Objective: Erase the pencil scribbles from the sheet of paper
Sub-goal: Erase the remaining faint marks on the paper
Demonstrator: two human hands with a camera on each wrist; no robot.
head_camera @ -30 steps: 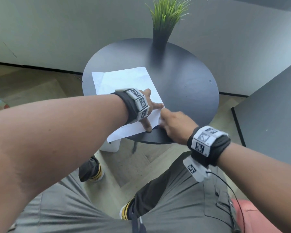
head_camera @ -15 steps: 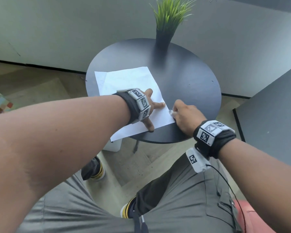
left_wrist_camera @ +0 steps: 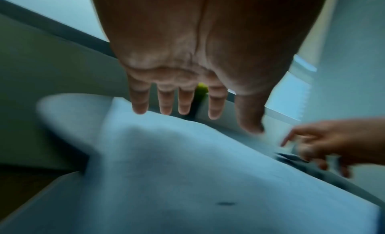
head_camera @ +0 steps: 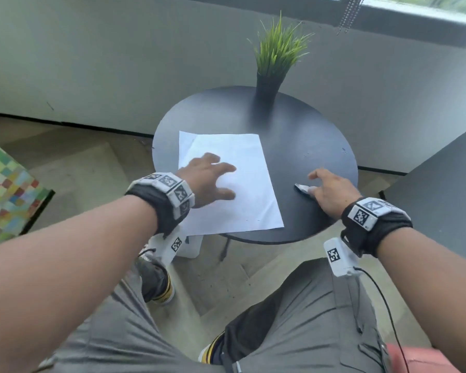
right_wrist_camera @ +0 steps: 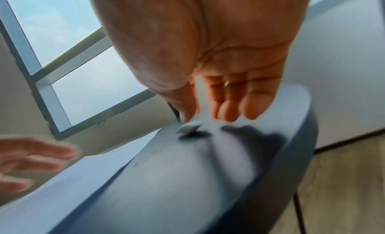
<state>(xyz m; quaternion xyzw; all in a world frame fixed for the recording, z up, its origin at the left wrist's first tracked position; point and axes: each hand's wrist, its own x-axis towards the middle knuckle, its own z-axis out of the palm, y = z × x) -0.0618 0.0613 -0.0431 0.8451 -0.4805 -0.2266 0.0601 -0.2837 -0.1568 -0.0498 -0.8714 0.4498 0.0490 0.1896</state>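
Observation:
A white sheet of paper (head_camera: 242, 157) lies on the left half of a round black table (head_camera: 307, 146), its near edge hanging past the rim. My left hand (head_camera: 226, 181) is spread over the sheet's left part with straight fingers (left_wrist_camera: 184, 104), holding nothing; the left wrist view shows them just above the paper (left_wrist_camera: 166, 171). A small dark mark (left_wrist_camera: 226, 203) shows on the sheet. A small white eraser (head_camera: 303, 188) lies on the bare table right of the paper. My right hand (head_camera: 312, 182) hovers at it with loose fingers, thumb tip (right_wrist_camera: 187, 115) right above the eraser (right_wrist_camera: 188, 128).
A black pot with a green grass plant (head_camera: 277, 55) stands at the table's far edge. A dark tabletop (head_camera: 441, 189) is close on the right. A colourful checked cushion (head_camera: 8, 189) sits at the left. My legs are under the table's near rim.
My right hand slid right off the paper's edge and let the eraser down on the table. My left hand moved left and stopped pressing the sheet. The paper now lies straighter.

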